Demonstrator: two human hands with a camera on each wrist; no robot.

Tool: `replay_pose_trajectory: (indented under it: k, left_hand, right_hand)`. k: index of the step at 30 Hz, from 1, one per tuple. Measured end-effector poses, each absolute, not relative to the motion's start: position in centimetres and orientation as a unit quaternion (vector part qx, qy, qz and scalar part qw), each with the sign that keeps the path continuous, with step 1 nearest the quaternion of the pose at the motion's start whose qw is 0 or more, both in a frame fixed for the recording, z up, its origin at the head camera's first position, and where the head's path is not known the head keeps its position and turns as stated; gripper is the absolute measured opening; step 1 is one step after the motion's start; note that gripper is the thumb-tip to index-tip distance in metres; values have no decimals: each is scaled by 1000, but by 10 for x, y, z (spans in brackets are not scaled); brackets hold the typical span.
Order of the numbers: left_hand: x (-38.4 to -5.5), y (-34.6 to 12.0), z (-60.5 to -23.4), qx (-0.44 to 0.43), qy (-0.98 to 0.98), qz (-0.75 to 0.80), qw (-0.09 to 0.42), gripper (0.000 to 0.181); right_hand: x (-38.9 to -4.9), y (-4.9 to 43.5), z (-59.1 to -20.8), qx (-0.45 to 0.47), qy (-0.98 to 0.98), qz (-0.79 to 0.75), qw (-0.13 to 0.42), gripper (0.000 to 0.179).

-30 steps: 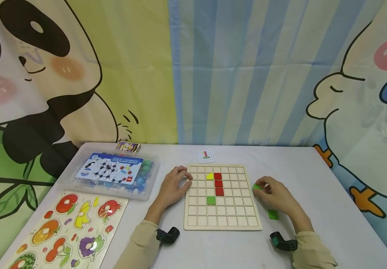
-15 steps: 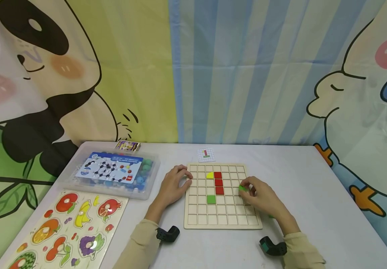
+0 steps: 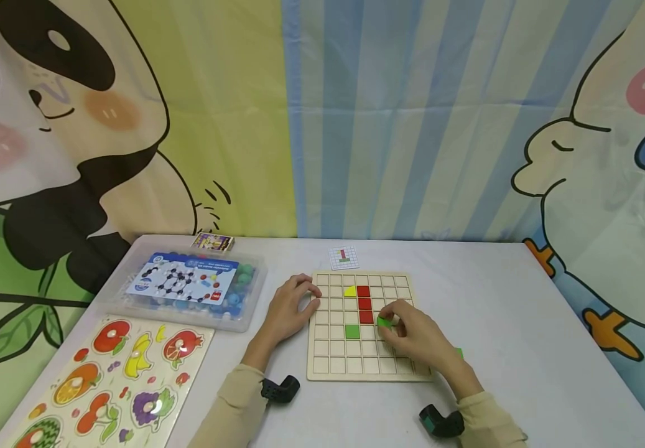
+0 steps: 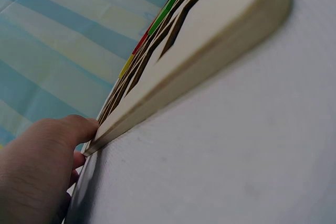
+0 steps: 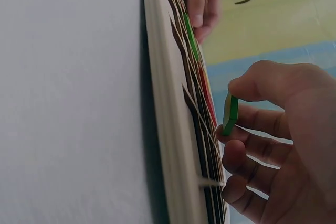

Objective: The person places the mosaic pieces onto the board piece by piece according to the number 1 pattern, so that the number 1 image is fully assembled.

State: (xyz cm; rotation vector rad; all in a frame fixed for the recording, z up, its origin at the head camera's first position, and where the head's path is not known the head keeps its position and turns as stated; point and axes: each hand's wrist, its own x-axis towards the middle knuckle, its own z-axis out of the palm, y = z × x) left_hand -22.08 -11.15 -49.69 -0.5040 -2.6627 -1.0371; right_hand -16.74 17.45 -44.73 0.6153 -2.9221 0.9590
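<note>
A wooden grid board [image 3: 322, 368] lies on the table. Set in its cells are a yellow piece [image 3: 350, 292] with a cut corner, a column of three red tiles [image 3: 364, 303] and one green tile [image 3: 352, 331]. My right hand [image 3: 414, 333] pinches another green tile [image 5: 231, 114] between thumb and fingers, just above the board and right of the lowest red tile. The right wrist view shows this tile tilted on edge, apart from the board. My left hand [image 3: 291, 311] rests on the board's left edge, its thumb and fingertips touching the rim.
A small pattern card [image 3: 344, 258] lies behind the board. To the left are a clear plastic case [image 3: 250, 311], a small box [image 3: 213, 242] and a fruit puzzle board [image 3: 196, 354]. A loose green tile [image 3: 459, 353] shows partly behind my right wrist.
My right hand has carried the green tile leftward from beside the board to over its middle. My left hand has stayed at the left edge.
</note>
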Motion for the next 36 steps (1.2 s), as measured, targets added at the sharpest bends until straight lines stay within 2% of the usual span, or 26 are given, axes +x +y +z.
replay_pose_trajectory:
  k: [12,36]
  left_hand:
    - [-222,-111,-496,-173,-912,-351,122,8]
    - [-221,-111,-494,-174,-913,-347,123,8]
  right_hand:
    - [-159,154,-447,219,-936,276,1,23]
    - [-158,149,-450,227,-934,275,13,24]
